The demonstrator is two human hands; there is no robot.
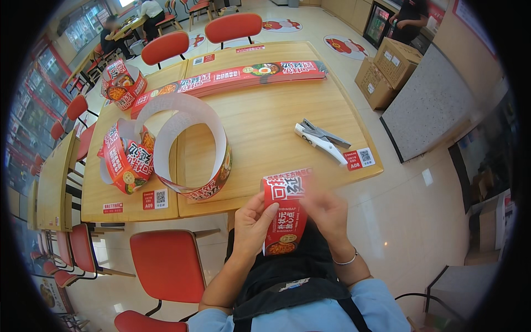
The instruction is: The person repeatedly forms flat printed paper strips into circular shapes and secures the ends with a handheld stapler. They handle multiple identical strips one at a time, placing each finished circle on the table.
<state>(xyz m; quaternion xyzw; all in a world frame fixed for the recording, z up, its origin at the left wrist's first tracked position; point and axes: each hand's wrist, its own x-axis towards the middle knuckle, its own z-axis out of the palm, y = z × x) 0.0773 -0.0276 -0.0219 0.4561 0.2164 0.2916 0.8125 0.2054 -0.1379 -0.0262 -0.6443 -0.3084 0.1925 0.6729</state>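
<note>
A red printed paper strip (pixel 285 221) is held upright in front of my apron, just off the near edge of the table. My left hand (pixel 250 224) grips its left side, thumb on the printed face. At its right edge is my right hand (pixel 330 218), fingers curled in against the paper; motion blurs the fingertips. On the table beyond lies a white and grey stapler (pixel 321 141), apart from both hands. A long stack of flat red printed strips (pixel 232 80) stretches across the far part of the table.
Left on the wooden table (pixel 260 127) stand a large paper ring (pixel 221 174), several overlapping rings (pixel 128 157) and another ring bundle (pixel 123 83). Red chairs (pixel 166 265) stand along the near and far sides. Cardboard boxes (pixel 387 72) sit by a grey counter; other people are in the background.
</note>
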